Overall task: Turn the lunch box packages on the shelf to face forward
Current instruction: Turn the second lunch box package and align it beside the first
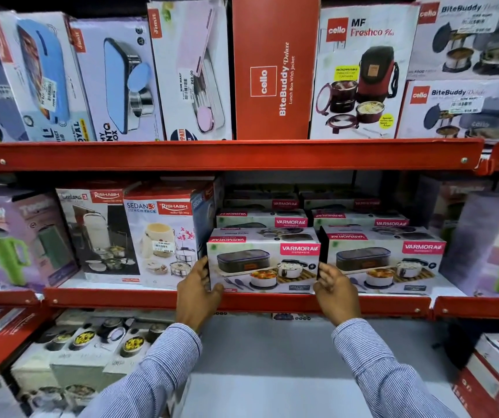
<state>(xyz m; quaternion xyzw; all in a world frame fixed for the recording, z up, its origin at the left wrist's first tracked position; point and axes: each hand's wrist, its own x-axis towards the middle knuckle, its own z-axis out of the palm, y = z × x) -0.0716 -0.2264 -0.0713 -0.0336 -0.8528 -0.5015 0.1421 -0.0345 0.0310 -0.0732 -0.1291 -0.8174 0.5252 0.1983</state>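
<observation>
A white and pink Varmora lunch box package [262, 263] stands at the front of the middle shelf [242, 300] with its picture side facing me. My left hand [198, 292] grips its left end and my right hand [334, 289] grips its right end. A second Varmora package [384, 260] stands right beside it, also front-on. More Varmora boxes [262, 220] are stacked behind. On the upper shelf a red Cello BiteBuddy box [274, 67] shows only its plain side panel.
Rishabh Sedan boxes [163, 233] press against the held package's left. Tumbler boxes [16, 236] fill the far left and right. The upper shelf rail [233, 155] juts out above. Below lie lunch box packages [91, 342] and a bare grey shelf [272, 357].
</observation>
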